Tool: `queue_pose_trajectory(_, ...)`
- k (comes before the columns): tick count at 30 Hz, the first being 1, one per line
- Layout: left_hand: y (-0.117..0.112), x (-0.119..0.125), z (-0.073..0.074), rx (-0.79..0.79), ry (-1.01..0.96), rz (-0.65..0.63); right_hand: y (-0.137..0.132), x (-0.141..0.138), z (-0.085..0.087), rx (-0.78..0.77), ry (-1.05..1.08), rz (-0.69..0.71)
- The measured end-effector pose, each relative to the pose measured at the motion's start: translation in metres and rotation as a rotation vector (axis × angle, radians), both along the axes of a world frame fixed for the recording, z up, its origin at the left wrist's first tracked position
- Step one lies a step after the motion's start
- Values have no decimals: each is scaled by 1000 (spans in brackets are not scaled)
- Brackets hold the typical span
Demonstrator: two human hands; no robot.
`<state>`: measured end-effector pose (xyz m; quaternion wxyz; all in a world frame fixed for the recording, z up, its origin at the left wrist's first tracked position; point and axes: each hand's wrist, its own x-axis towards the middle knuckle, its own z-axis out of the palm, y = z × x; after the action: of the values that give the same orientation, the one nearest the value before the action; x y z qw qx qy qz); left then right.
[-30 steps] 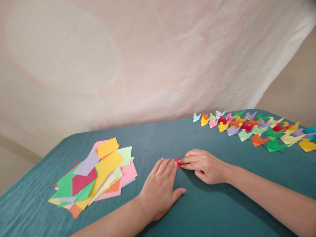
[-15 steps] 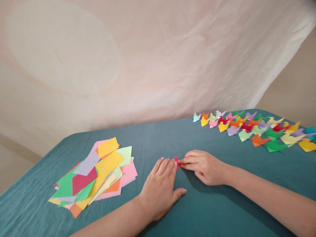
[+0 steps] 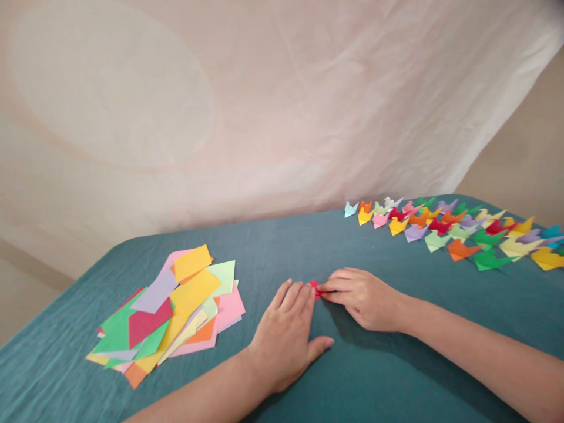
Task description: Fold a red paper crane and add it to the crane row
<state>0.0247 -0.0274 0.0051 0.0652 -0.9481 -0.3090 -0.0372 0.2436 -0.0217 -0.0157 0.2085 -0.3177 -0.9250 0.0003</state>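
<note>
Left hand (image 3: 288, 332) lies flat, grip released, fingertips pinning the small red paper (image 3: 315, 286) mid-worktop (image 3: 282, 252). Right hand (image 3: 372, 298) meets its right side, thumb tucked closer this past second; whether it pinches, can't tell. Paper unmoved, so work holds on one spot! Loose sheets (image 3: 194, 294) left, folded birds (image 3: 415, 234) far right: unchanged.

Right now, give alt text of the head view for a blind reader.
The left hand and right hand touch a small red paper on a teal cloth. Colored paper sheets lie piled at left; rows of folded paper birds stand at right.
</note>
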Motion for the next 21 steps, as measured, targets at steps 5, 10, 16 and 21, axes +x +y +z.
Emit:
queue_pose_trajectory(5, 1, 0, 0, -6, -2, -6, -1, -2, -4, 65, -37, -20)
queue_pose_trajectory(10, 2, 0, -1, -2, -10, -15, -3, -5, -6, 97, -64, -45)
queue_pose_trajectory(16, 3, -1, -2, -14, -20, -16, -5, -6, -7, 130, -55, -38)
queue_pose_trajectory(21, 3, -1, -1, -25, -17, -25, -5, -5, -8, 114, -70, -39)
